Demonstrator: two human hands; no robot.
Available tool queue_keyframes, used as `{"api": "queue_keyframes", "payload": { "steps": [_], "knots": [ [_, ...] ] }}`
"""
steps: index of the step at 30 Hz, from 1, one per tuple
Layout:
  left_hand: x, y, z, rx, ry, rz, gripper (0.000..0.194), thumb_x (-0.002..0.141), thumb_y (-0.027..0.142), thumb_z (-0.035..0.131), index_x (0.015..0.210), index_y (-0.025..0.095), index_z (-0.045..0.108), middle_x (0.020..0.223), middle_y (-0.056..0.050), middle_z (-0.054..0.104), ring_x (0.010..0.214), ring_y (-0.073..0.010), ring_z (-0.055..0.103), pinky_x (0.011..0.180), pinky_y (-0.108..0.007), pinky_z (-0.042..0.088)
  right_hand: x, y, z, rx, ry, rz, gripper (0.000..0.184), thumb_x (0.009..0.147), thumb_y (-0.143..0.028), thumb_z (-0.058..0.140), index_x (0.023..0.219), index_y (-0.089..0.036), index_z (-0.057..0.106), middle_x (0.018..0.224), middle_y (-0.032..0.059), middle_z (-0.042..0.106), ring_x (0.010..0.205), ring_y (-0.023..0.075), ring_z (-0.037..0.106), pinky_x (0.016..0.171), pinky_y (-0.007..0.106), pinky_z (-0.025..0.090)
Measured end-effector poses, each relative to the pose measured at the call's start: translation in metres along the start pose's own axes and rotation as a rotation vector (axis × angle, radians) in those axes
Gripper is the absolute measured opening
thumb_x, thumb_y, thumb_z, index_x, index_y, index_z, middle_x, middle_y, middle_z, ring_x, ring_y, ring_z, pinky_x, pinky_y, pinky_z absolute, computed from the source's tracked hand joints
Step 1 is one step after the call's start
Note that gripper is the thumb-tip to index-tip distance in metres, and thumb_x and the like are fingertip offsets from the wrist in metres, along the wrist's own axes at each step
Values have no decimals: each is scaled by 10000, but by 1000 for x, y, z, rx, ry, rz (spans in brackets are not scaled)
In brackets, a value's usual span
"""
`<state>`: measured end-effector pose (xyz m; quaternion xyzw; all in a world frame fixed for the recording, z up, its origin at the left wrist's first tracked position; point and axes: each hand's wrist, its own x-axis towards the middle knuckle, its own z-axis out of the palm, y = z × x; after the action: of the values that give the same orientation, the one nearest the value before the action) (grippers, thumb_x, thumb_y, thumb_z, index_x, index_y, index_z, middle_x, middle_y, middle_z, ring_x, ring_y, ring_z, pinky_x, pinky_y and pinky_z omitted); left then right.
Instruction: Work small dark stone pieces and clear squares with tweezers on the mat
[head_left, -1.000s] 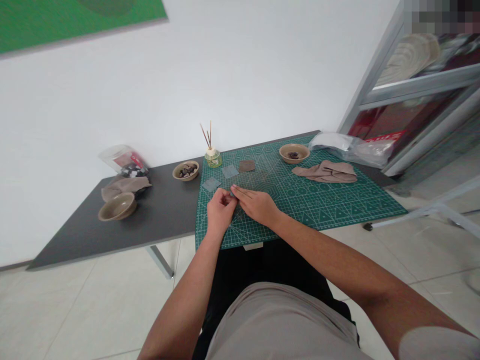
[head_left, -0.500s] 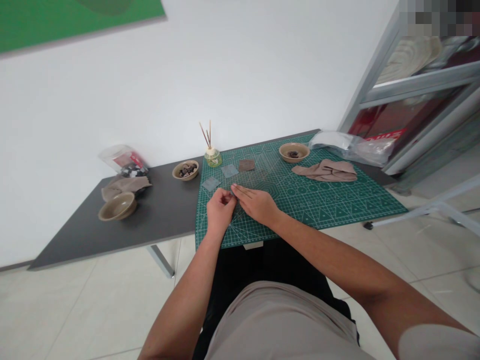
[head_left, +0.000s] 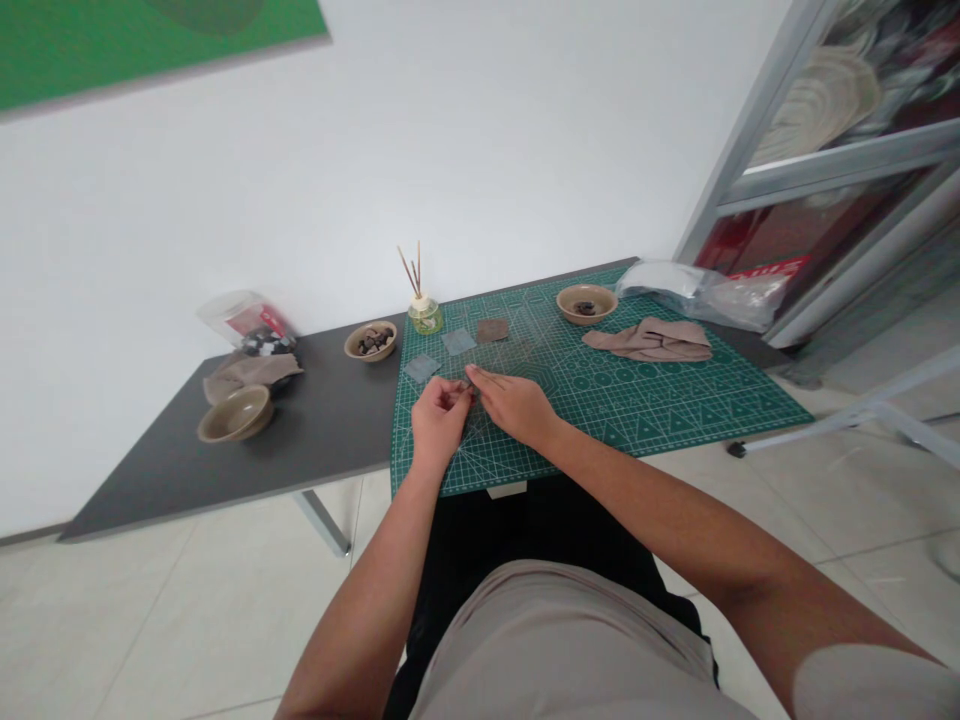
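Over the green cutting mat, my left hand is closed in a pinch around something small and greyish, mostly hidden by the fingers. My right hand meets it from the right, its fingers pressed together at the same small thing. Just beyond the hands lie two thin blue-grey squares and one brown square, flat on the mat. A bowl of dark stone-like pieces stands left of the mat. At the mat's back right, another bowl holds a few dark pieces.
A reed diffuser stands at the mat's back left corner. Right on the mat lies a crumpled brown cloth, with a clear plastic bag behind it. Far left are a tan bowl, another cloth and a tipped clear container.
My right hand's fingertips have shifted slightly, showing a little more of the small thing. My left hand stays nearly in place, still pinching.
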<state>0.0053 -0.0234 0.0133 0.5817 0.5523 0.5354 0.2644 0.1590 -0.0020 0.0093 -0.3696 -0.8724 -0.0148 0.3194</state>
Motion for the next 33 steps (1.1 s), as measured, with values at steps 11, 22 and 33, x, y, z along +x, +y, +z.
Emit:
{"api": "queue_keyframes", "payload": {
  "steps": [11, 22, 33],
  "knots": [
    [3, -5, 4, -235, -11, -4, 183, 760, 297, 686, 786, 210, 527, 710, 20, 662, 643, -137, 630, 660, -268, 491, 1, 3, 0, -33, 6, 118, 457, 936, -116, 407, 1383, -97, 498, 1364, 127, 584, 1204, 199, 609, 991, 338, 525],
    [5, -4, 0, 40, -1, -23, 126, 775, 297, 644, 750, 199, 568, 648, 37, 620, 599, -123, 567, 627, -249, 437, 0, 2, 3, 38, 14, -6, 452, 941, -116, 406, 1378, -130, 520, 1382, 128, 568, 1255, 205, 569, 1039, 382, 497],
    [5, -3, 3, -261, 23, 12, 207, 775, 299, 677, 901, 210, 539, 750, 16, 665, 662, -131, 656, 679, -276, 531, 3, 6, 3, 116, 48, 139, 439, 915, -102, 427, 1335, -139, 553, 1308, 126, 633, 1180, 224, 620, 986, 391, 509]
  ]
}}
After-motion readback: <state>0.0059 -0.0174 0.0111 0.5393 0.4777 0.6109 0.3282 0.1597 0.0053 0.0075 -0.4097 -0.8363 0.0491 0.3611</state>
